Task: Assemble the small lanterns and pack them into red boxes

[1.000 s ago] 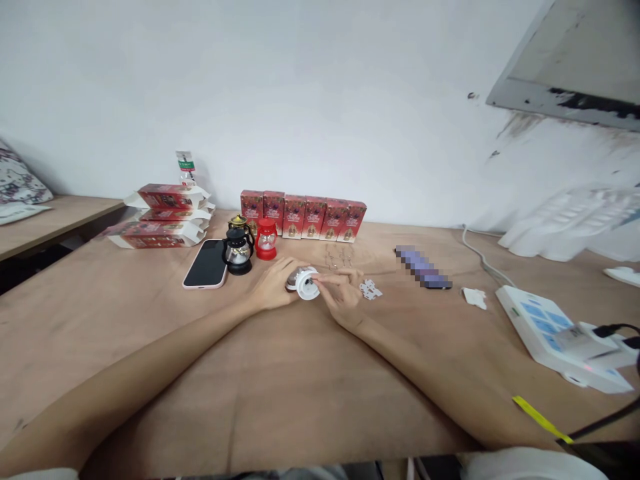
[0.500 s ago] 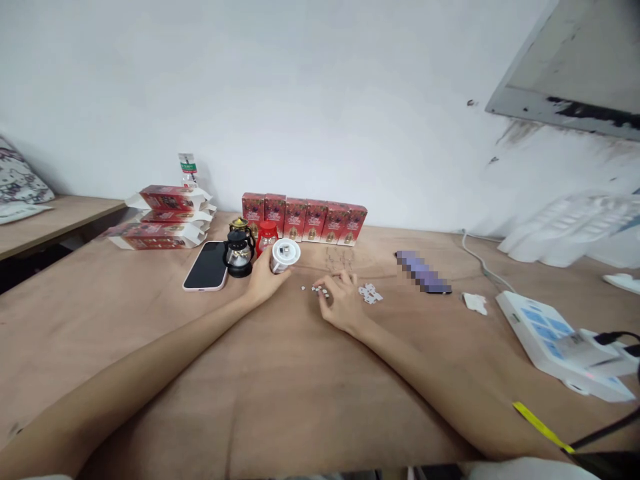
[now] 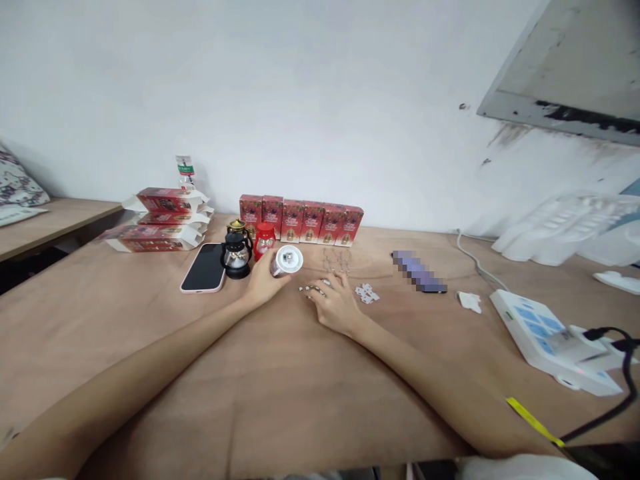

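Observation:
My left hand (image 3: 264,280) grips a small white lantern (image 3: 289,259), tilted so its round base faces me. Small metal parts show in a recess in that base. My right hand (image 3: 336,303) is lowered over several small round pieces (image 3: 326,282), silvery white, too small to name surely. Its fingers are apart and touch or nearly touch these pieces; the thumb is partly hidden. Just left of my left hand stand a black lantern (image 3: 237,255), a red lantern (image 3: 265,240) and a gold-topped lantern (image 3: 237,225).
Red printed boxes (image 3: 303,221) stand in a row by the wall. Flattened open boxes (image 3: 155,237) are stacked left, near a phone (image 3: 204,269). Thin wire hooks (image 3: 336,259) and white flat bits (image 3: 367,293) lie close to my right hand. A power strip (image 3: 545,343) lies right.
My right hand has shifted slightly left over the small round pieces, its fingers more spread. The lantern in my left hand has tipped so its base faces me more. The view has shifted slightly.

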The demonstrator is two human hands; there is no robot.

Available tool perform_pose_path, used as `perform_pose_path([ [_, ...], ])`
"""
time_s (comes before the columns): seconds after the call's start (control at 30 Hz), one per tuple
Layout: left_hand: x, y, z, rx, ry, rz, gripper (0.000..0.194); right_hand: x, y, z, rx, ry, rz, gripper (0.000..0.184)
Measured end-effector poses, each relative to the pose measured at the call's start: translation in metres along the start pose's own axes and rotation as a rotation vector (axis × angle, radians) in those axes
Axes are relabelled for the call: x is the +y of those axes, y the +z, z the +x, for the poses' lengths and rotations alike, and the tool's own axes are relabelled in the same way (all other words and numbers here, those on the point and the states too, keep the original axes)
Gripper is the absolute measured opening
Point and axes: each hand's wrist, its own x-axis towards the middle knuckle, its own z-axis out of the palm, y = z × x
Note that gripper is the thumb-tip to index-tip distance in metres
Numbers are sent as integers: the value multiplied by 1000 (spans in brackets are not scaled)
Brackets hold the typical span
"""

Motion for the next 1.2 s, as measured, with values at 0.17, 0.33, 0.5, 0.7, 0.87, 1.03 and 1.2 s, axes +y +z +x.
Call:
perform_pose_path([
  [0.17, 3, -1, -2, -51, 52, 24, 46, 0, 2, 2, 40, -29, -11, 13],
  [0.33, 14, -5, -6, -143, 176, 135, 41, -1, -1, 0, 315, 103, 92, 14],
  [0.5, 20, -5, -10, -273, 326, 215, 41, 0, -5, -3, 498, 213, 156, 10],
  [0.7, 23, -6, -11, -337, 376, 237, 38, -1, -4, -1, 511, 180, 162, 7],
  [0.87, 24, -7, -12, -368, 392, 259, 42, -1, -5, -1, 502, 181, 180, 11],
  [1.03, 23, -8, -14, -393, 380, 245, 42, -2, -4, -3, 398, 179, 127, 16],
  [1.2, 20, -8, -14, -301, 296, 323, 44, -4, -6, -3, 287, 135, 23, 27],
])
